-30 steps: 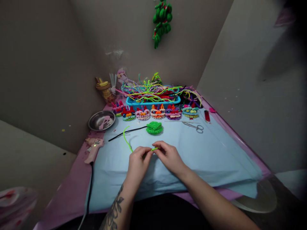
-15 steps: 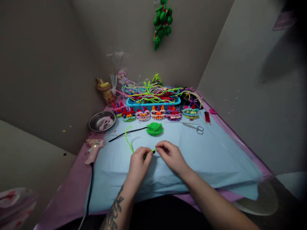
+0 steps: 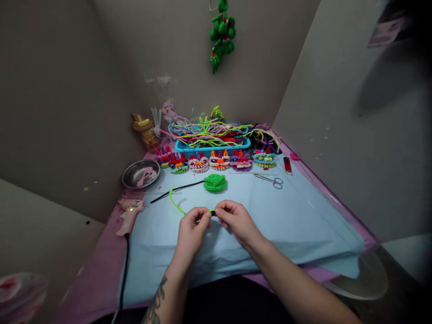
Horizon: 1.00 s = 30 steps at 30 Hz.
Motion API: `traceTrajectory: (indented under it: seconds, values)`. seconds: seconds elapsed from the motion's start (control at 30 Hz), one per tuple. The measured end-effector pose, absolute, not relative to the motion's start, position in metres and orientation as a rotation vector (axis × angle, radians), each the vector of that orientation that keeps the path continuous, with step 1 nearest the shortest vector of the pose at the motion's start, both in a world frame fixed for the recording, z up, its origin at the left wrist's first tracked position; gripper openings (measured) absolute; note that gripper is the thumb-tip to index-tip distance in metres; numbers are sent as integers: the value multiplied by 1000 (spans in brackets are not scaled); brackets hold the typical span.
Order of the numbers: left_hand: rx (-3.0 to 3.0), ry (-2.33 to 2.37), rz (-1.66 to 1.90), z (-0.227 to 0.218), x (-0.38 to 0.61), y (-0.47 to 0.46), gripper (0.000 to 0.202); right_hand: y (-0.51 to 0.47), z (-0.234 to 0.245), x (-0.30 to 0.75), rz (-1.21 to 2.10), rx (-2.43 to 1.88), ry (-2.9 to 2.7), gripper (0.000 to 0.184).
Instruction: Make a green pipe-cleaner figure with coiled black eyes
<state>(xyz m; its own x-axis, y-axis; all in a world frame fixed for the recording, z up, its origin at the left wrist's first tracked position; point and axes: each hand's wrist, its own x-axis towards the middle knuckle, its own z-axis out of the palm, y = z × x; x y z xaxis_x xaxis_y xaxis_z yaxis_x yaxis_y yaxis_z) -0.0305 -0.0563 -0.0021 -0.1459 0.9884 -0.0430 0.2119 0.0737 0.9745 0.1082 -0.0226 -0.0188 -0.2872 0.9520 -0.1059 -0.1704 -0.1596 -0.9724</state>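
Note:
Close together above the cloth, my left hand [image 3: 195, 225] and my right hand [image 3: 236, 219] both pinch a small piece of pipe cleaner. The lime-green pipe cleaner [image 3: 174, 202] trails in a curve to the left from my left hand. A short black bit [image 3: 213, 213] shows between the fingertips, wound or joined with the green; how they join is too small to tell. Just beyond my hands rests a bright green fuzzy pipe-cleaner piece [image 3: 215, 182]. From its left side a black pipe cleaner [image 3: 178, 189] sticks out.
Several colourful pipe-cleaner heads [image 3: 219, 160] stand in a row before a blue basket [image 3: 212, 147] of loose pipe cleaners. Scissors [image 3: 270, 180] lie to the right. At left are a metal bowl [image 3: 141, 174] and a pink glue gun [image 3: 130, 217] with a black cord.
My right fingers have closed in toward the left ones at the black bit. The free lime-green end has swung lower and further left. The view has shifted slightly.

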Motion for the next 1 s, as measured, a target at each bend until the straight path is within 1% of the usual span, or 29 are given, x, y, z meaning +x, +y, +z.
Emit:
traceTrajectory:
  seconds: [0.13, 0.3, 0.43, 0.53, 0.67, 0.77, 1.0]
  values:
    - [1189, 1499, 1198, -1, -28, -56, 19, -24, -18, 109, 1461, -1070, -1323, 17]
    - [1214, 1528, 1265, 0, -24, -55, 16, -28, -14, 109, 1112, -1111, -1520, 12]
    - [1291, 1559, 1279, -5, -25, -56, 16, -30, -14, 110, 910, -1074, -1646, 13]
    - [1382, 1601, 1283, -7, -27, -57, 15, -30, -16, 111, 879, -1048, -1691, 13]
    - [1514, 1634, 1296, -8, -24, -59, 14, -30, -19, 110, 933, -1104, -1649, 11]
    - [1479, 1604, 1318, -9, -20, -60, 14, -30, -18, 110, 973, -1118, -1585, 13]
    - [1410, 1532, 1313, -10, -22, -60, 16, -27, -14, 115, 893, -1094, -1609, 14]
